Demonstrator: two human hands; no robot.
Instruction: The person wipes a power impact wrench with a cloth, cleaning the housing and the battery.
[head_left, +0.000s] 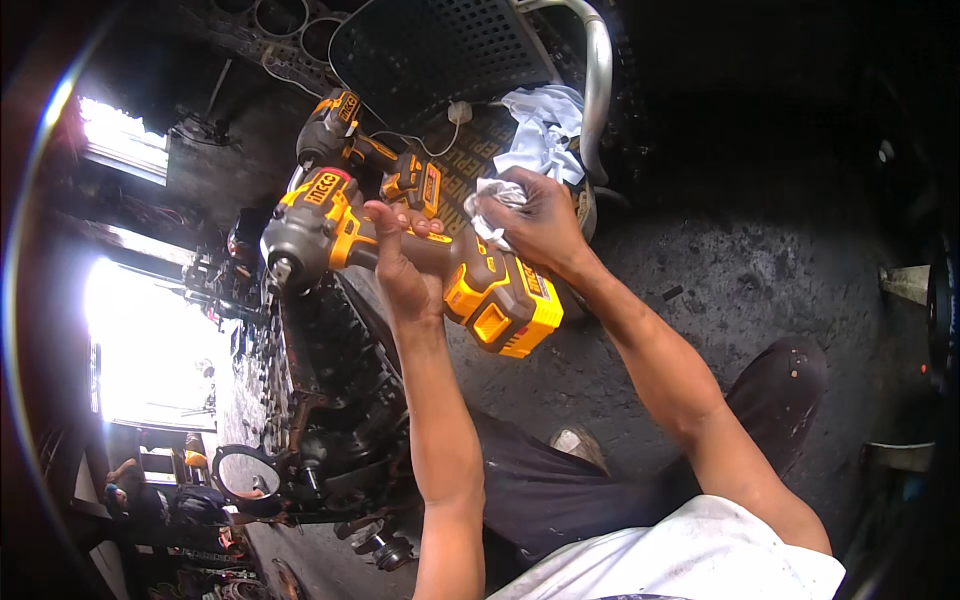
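Note:
My left hand (409, 274) is wrapped around the handle of a yellow and dark grey INGCO cordless impact wrench (319, 217). Its square drive points to the lower left, and its battery (510, 307) sits at the handle's right end. In my right hand (544, 221) is a crumpled white cloth (491, 202), bunched against the tool near the battery. A second INGCO cordless tool (330, 131) lies just beyond, on the seat of a chair. More white cloth (551, 131) rests on that seat, beside the metal armrest.
The chair has a perforated dark backrest (442, 56) and a curved metal armrest (598, 82). A white plug (459, 112) with a cable lies on the seat. At the left stands a dark engine assembly (337, 397). A ring-shaped gasket or part (246, 472) is at the lower left.

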